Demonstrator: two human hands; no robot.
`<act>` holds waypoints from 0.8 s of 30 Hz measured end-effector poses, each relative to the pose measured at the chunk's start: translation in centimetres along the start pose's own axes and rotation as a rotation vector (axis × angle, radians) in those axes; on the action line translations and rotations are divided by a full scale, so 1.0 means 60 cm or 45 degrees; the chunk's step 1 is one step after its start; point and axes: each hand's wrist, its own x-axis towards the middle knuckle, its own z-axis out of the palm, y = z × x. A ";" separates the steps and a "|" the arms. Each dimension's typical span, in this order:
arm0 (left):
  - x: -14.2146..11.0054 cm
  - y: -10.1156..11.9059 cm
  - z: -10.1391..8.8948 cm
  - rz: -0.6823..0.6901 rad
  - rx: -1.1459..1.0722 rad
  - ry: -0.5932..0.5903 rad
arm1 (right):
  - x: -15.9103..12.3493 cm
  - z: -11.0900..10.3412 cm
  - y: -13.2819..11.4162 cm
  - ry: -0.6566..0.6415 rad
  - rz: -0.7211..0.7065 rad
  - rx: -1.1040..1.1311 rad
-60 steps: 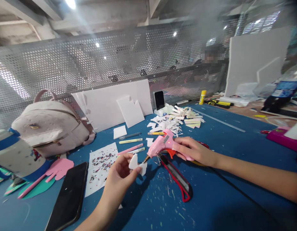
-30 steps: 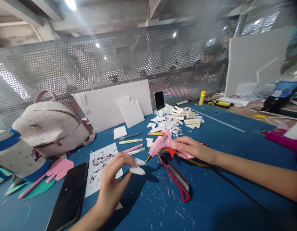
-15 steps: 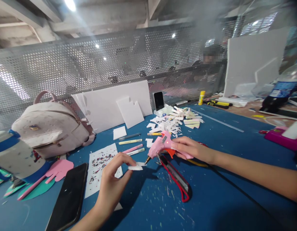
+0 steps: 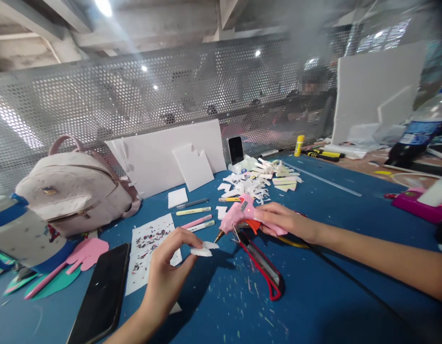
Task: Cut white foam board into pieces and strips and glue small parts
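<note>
My left hand (image 4: 168,270) pinches a small white foam piece (image 4: 203,249) flat above the blue table (image 4: 314,296). My right hand (image 4: 283,220) grips a pink hot glue gun (image 4: 238,215), whose metal nozzle (image 4: 218,236) points down-left, just to the right of the foam piece. A red utility knife (image 4: 264,265) lies right under the gun.
A black phone (image 4: 99,296) and a speckled paper sheet (image 4: 149,248) lie at the left. Pens (image 4: 195,210), white scraps (image 4: 256,181), foam boards (image 4: 170,153) and a backpack (image 4: 73,191) sit behind. A pink box (image 4: 417,203) and a bottle (image 4: 417,129) stand at the far right.
My left hand turned the foam piece from upright to flat and lowered it toward the table. The glue gun stayed close, its nozzle by the piece's edge.
</note>
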 end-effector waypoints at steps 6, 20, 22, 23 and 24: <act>-0.003 -0.006 -0.002 0.028 0.024 -0.018 | 0.000 -0.001 0.005 -0.031 0.018 0.025; 0.004 0.005 0.006 -0.402 -0.274 0.067 | -0.001 -0.006 0.002 0.028 0.083 0.086; 0.005 0.008 0.009 -0.486 -0.314 0.086 | -0.002 -0.006 0.000 0.047 0.105 0.105; 0.005 0.009 0.011 -0.519 -0.346 0.090 | -0.003 -0.006 -0.001 0.049 0.113 0.112; 0.005 0.010 0.013 -0.544 -0.387 0.090 | -0.004 -0.005 -0.001 0.046 0.119 0.118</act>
